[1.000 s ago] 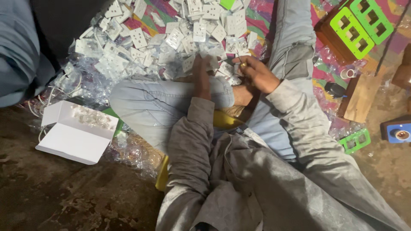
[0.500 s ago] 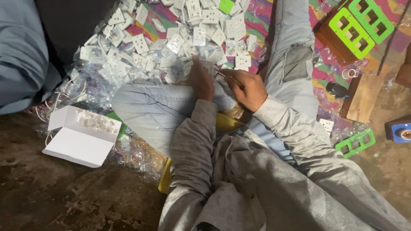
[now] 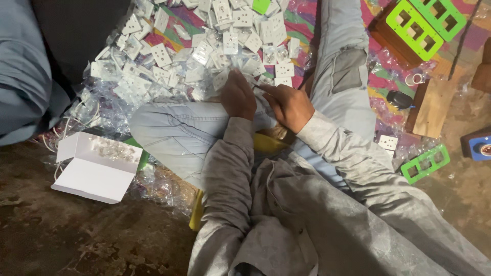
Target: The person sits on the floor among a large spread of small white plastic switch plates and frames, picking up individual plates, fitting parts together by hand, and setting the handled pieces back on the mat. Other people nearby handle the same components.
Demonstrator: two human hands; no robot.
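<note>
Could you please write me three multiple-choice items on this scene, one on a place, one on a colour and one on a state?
1. Where does the white box lie?
A. On the floor by the person's left knee
B. On the green frames
C. On the person's lap

2. What colour are the frames at the top right?
A. Red
B. Green
C. Black

3. How is the white box?
A. Open, with small parts inside
B. Taped shut
C. Crushed flat

Answers:
1 A: it sits on the dark floor at the left, beside the bent knee.
2 B: they are bright green, on a brown board.
3 A: its flap is folded back and small clear-wrapped bits show inside.

Both hands, left hand and right hand, are at the edge of the pile of white plates.
</note>
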